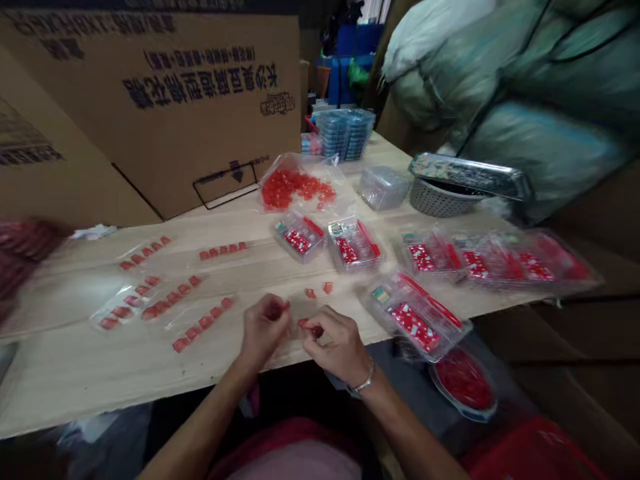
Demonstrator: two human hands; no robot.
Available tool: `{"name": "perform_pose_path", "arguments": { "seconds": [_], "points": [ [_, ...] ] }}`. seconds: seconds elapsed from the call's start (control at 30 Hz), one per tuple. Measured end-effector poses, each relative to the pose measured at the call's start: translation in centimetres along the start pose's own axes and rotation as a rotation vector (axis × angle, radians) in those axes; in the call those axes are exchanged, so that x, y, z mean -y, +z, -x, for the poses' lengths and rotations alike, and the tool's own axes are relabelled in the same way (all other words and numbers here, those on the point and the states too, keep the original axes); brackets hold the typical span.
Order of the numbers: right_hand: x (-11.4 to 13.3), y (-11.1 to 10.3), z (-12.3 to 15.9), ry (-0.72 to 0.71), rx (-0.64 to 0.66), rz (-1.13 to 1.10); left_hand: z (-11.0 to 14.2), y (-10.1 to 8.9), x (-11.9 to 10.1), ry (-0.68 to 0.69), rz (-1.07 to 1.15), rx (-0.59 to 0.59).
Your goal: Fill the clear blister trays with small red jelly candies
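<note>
A small red piece (309, 329) is pinched between the thumb and fingers (320, 328) of the right hand (336, 343), which has a silver bracelet (364, 382) on its wrist. Just left of that piece, the left hand (265, 328) curls its fingers (276, 308) inward, closed up; whether they grip anything is too small to tell. Both hands hover over the pale wooden worktop (75, 377).

Just beyond the pinched piece, two loose red pieces (319, 289) lie apart on the worktop. To its right, a clear plastic pack (415, 315) holding a red printed card overhangs the worktop edge, and more such packs (353, 245) stand in a row farther off. Well beyond it, a clear bag of red pieces (295, 188) lies open. To its left, red pieces sit in rows inside clear sleeves (200, 322). Far beyond it and to the right, a grey plastic basket (440, 199) stands with a patterned tray (470, 175) tilted across it.
</note>
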State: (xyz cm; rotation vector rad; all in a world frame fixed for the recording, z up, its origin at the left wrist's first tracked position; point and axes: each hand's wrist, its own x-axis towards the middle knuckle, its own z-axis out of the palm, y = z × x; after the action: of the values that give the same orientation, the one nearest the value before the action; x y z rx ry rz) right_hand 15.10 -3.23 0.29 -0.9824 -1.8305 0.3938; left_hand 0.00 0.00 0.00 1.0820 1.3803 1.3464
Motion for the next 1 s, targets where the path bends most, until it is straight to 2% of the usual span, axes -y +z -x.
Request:
{"name": "perform_pose_path", "arguments": {
  "seconds": [0.07, 0.13, 0.2, 0.27, 0.37, 0.43, 0.5, 0.6, 0.73, 0.8, 0.87, 0.93, 1.0],
  "points": [
    [-1.3, -0.6, 0.2, 0.071, 0.002, 0.092, -0.8, -1.7, -1.1, 0.002, -0.014, -0.023],
    [-2.8, -1.1, 0.2, 0.126, 0.033, 0.188, -0.9, -2.8, -2.0, -0.019, 0.005, 0.003],
    [-4.2, -1.3, 0.1, 0.176, 0.109, 0.32, -0.3, -3.0, -2.7, -0.069, 0.058, 0.092],
    [-4.8, -1.3, -0.1, 0.177, 0.147, 0.358, 0.7, -2.5, -3.0, -0.125, 0.137, 0.181],
    [-3.6, -1.4, -0.8, 0.079, 0.146, 0.16, 1.9, -1.6, -3.1, -0.161, 0.212, 0.266],
    [-1.9, -1.4, -1.3, -0.012, 0.184, -0.011, 2.3, -1.3, -3.2, -0.157, 0.219, 0.327],
    [-0.3, -1.6, -1.7, -0.071, 0.234, -0.07, 2.6, -1.4, -3.2, -0.149, 0.204, 0.377],
    [1.2, -1.7, -1.3, -0.155, 0.275, 0.08, 3.6, -1.9, -3.0, -0.158, 0.135, 0.417],
    [2.5, -1.7, 1.1, -0.269, 0.28, 0.294, 6.2, -2.8, -2.4, -0.23, 0.02, 0.485],
    [3.1, -1.6, 2.3, -0.218, 0.278, 0.234, 7.5, -3.1, -2.3, -0.232, -0.083, 0.537],
    [3.5, -1.4, 3.1, -0.097, 0.271, 0.087, 8.2, -3.5, -2.6, -0.164, -0.231, 0.552],
    [3.6, -1.2, 3.4, 0.072, 0.262, -0.104, 8.4, -3.7, -3.0, -0.055, -0.333, 0.533],
    [3.6, -1.0, 3.3, 0.285, 0.298, -0.354, 8.3, -3.9, -3.4, -0.001, -0.293, 0.534]
  ]
}}
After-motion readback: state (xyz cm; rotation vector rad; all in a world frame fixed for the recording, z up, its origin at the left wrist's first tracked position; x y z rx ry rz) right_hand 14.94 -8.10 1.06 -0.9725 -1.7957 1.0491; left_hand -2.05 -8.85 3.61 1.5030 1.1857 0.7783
